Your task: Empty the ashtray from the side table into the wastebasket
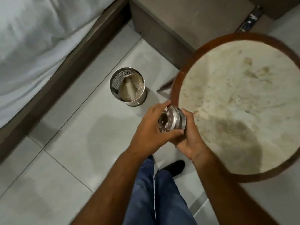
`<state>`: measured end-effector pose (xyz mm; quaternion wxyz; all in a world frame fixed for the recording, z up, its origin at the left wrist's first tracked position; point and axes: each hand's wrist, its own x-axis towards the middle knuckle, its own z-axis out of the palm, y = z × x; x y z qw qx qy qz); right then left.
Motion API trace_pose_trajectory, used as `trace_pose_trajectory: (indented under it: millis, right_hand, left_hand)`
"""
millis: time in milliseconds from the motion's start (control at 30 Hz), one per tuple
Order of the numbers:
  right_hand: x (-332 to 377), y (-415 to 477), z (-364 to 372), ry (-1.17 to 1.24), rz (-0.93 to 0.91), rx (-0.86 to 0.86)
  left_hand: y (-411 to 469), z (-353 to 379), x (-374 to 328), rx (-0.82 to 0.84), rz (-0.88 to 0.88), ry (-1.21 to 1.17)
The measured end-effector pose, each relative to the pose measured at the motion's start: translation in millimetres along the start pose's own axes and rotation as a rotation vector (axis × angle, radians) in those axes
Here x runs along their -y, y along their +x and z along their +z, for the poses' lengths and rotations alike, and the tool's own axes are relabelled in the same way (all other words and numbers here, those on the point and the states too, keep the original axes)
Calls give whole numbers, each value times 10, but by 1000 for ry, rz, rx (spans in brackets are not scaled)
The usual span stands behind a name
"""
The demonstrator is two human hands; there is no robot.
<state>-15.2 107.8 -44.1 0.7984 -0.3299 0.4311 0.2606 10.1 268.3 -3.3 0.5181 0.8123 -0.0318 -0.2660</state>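
Note:
A round shiny metal ashtray [172, 120] is held between both hands, tilted on its side with its opening facing left. My left hand [151, 127] grips its near and top rim. My right hand [190, 135] cups its base from the right. It hangs in the air just left of the round side table [243, 101], which has a pale marble top and a brown wooden rim. The steel perforated wastebasket [128, 86] stands on the tiled floor further left and away, with crumpled paper and scraps inside.
A bed with white sheets [40, 38] and a dark wooden frame runs along the left. A grey upholstered seat [186, 21] stands beyond the table. My legs in blue trousers [159, 192] and a dark shoe [175, 166] are below on the white tiles.

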Motion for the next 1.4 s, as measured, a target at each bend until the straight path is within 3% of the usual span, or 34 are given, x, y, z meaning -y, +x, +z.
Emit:
trace_pose_trajectory:
  millis: [167, 400, 600, 800, 1167, 1300, 1400]
  right_hand:
    - [33, -288, -282, -14, -78, -62]
    - [102, -671, -954, 222, -135, -139]
    - [100, -870, -1591, 381, -259, -282]
    - [8, -949, -2029, 453, -329, -483]
    - [-176, -943, -2233, 546, -337, -549]
    - [-90, -882, -2215, 424, -339, -598]
    - [55, -851, -2138, 212, -491, -709]
  left_hand:
    - [20, 402, -150, 144, 64, 139]
    - [174, 1145, -477, 325, 123, 234]
    - [520, 1876, -716, 449, 265, 505]
    - [1051, 2422, -800, 284, 356, 760]
    - [1393, 2712, -751, 181, 474, 984]
    - [1361, 2665, -744, 195, 497, 989]
    - [1315, 2590, -698, 178, 497, 995]
